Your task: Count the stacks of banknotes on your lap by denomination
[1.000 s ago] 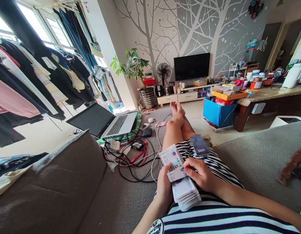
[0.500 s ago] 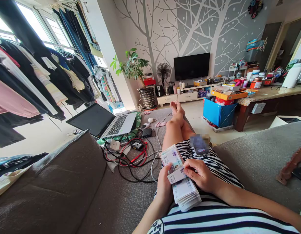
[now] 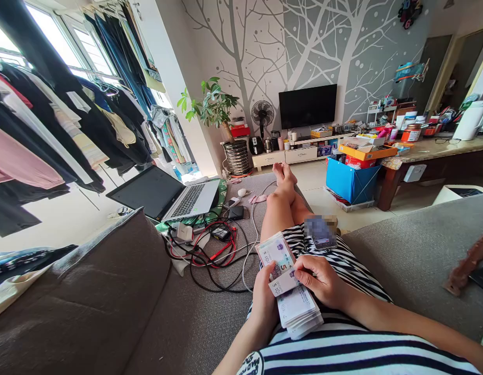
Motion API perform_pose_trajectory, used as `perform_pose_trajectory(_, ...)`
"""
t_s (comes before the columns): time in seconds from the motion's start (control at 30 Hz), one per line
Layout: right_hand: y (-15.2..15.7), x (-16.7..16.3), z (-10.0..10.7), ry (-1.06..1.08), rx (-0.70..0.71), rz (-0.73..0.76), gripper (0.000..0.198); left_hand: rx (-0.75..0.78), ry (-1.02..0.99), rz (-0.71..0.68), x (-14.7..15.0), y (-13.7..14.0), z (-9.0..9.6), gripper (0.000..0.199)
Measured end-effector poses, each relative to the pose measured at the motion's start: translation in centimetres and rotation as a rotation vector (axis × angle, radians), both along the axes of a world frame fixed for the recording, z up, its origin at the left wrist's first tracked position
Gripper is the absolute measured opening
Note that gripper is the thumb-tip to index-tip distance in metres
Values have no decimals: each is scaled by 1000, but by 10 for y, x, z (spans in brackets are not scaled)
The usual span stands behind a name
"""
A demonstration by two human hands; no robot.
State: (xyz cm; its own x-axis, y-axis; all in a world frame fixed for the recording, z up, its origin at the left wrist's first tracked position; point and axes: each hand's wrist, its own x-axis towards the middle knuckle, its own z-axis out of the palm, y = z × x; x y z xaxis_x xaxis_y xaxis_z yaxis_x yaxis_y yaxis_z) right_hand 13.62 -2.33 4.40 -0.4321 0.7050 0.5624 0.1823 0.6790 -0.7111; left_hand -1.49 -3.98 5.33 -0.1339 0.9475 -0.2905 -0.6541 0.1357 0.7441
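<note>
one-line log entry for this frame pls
left hand: holds banknote stack | right hand: pinches top note | phone: on lap

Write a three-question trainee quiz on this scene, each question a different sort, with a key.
1. True or false: the left hand holds the stack of banknotes.
2. Multiple choice: the right hand pinches a) a folded-over note, b) the phone, c) a red cable.
3. Fill in: the open laptop sits to the person's ____.

Key: 1 true; 2 a; 3 left.
</note>
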Motion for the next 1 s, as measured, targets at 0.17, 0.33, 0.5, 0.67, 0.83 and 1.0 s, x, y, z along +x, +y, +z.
perform_pose_trajectory(0.17, 0, 0, 0, -3, -5, 1, 32, 1, -10, -11, 0, -2, 1, 27)
perform_pose_trajectory(0.33, -1, 0, 2, 3, 5, 0, 32, 7, -25, -15, 0, -1, 0, 29)
perform_pose_trajectory(0.5, -1, 1, 3, -8, 11, 11, 33, 3, -28, -23, -1, 0, -3, 31)
perform_pose_trajectory(0.67, 0, 2, 4, -20, 7, 20, 33, 29, -59, -85, 0, 3, -5, 36)
perform_pose_trajectory(0.83, -1, 2, 5, -22, 15, 26, 35, 22, -41, -67, 1, 2, -1, 34)
perform_pose_trajectory(1.0, -1, 3, 6, -16, 23, 32, 35, 13, -13, -26, 0, 0, 3, 28)
